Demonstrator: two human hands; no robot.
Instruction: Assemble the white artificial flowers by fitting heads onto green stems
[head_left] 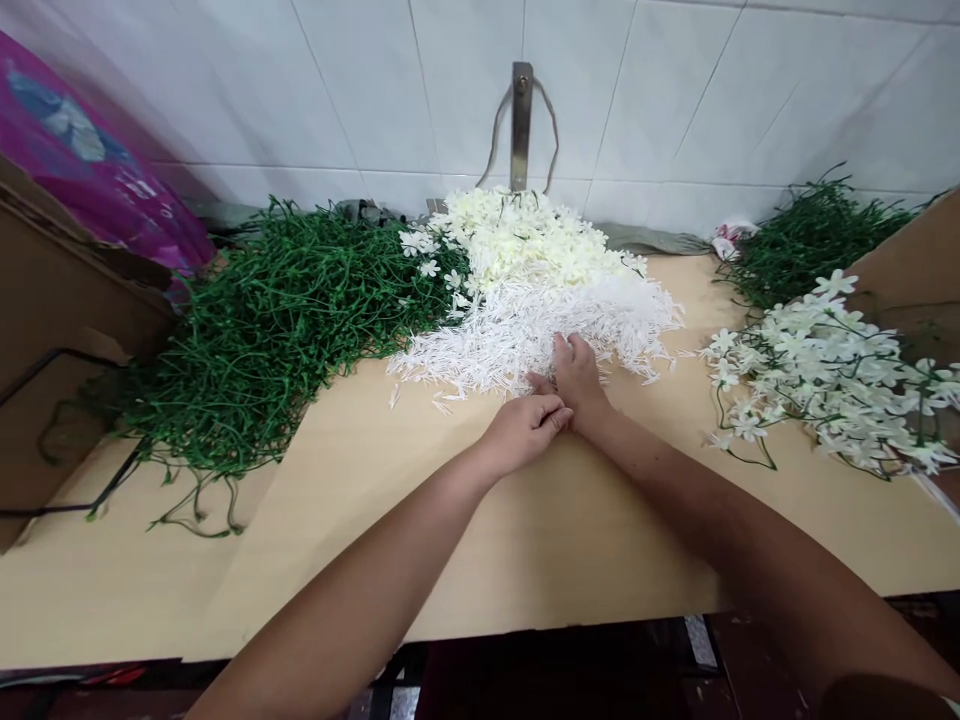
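My left hand [525, 428] rests on the wooden table [570, 540] with its fingers pinched together just in front of a heap of thin white plastic pieces [517, 335]. What the pinch holds is hidden. My right hand [576, 375] lies beside it, fingers curled down into the near edge of that white heap. Behind the heap sits a mound of cream artificial flower heads [517, 235]. A large tangle of green plastic stems [277, 320] spreads to the left.
Finished stems with white flowers [832, 380] lie at the right, with more green stems [814, 240] behind them. A cardboard box [67, 330] and a purple bag [90, 170] stand at the left. A metal bracket [521, 120] hangs on the tiled wall.
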